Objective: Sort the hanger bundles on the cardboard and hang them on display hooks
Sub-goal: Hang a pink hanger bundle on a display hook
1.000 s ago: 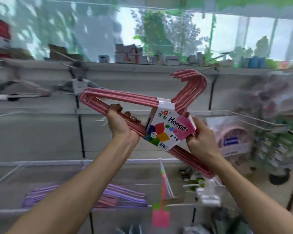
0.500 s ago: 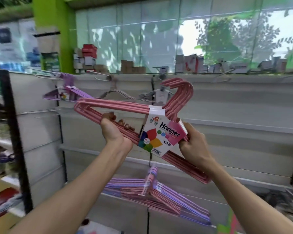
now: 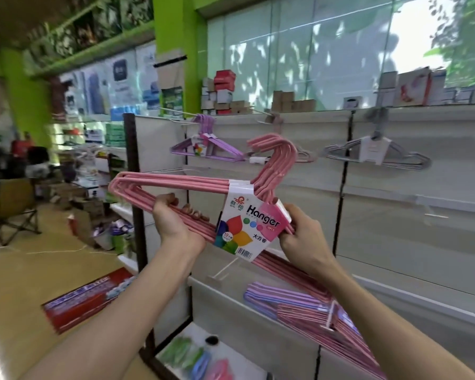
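I hold a pink hanger bundle with a white "Hanger" label up in front of a white display wall. My left hand grips its lower bar left of the label. My right hand grips the bar at the label's right edge. The bundle's hooks curl up at the top middle, just below a row of display hooks. A purple bundle hangs on a display hook at the upper left. A grey bundle hangs further right. An empty hook juts out below the label.
Purple and pink hanger bundles hang low on the wall under my right arm. Boxes line the top ledge. A dark upright post ends the wall on the left. A red package lies on the yellow floor; a folding chair stands far left.
My view has swung left along the display wall, bringing the purple and grey hung bundles into sight. Both hands keep the same grip on the pink bundle.
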